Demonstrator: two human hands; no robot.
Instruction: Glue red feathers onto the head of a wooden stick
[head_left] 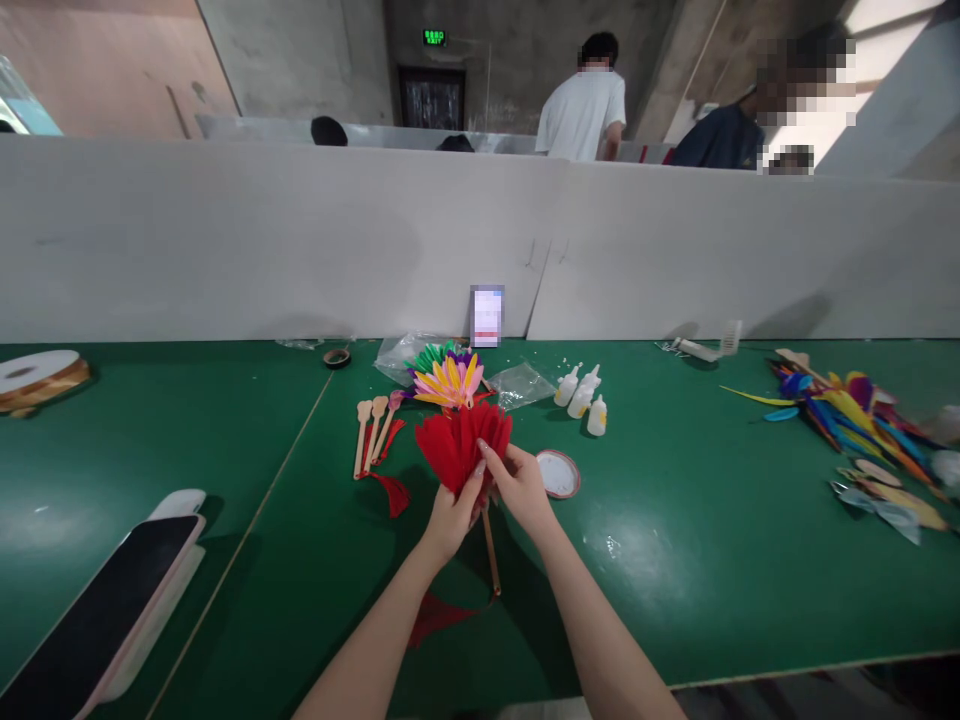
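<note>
A red feather fan [450, 450] is held upright over the table in front of me. Its thin wooden handle [491, 555] points down towards me, and a red tassel [439, 618] hangs from the handle's end. My left hand [450, 525] grips the fan low on its left side, thumb pressed against the feather bases. On the right, my right hand [523, 492] pinches the red feathers, its thumb and fingertips near their middle. The far fingers of both hands are partly hidden. Just beyond lies a pink, yellow and green feather fan [450, 382].
Left of the fan lie wooden fan handles [362, 440] with red tassels. Small glue bottles [581, 395] and a round white dish [559, 477] are to the right. Colourful feathers [855, 410] lie far right, a dark-topped board [112, 610] near left. A white partition [262, 240] closes the back; people are beyond.
</note>
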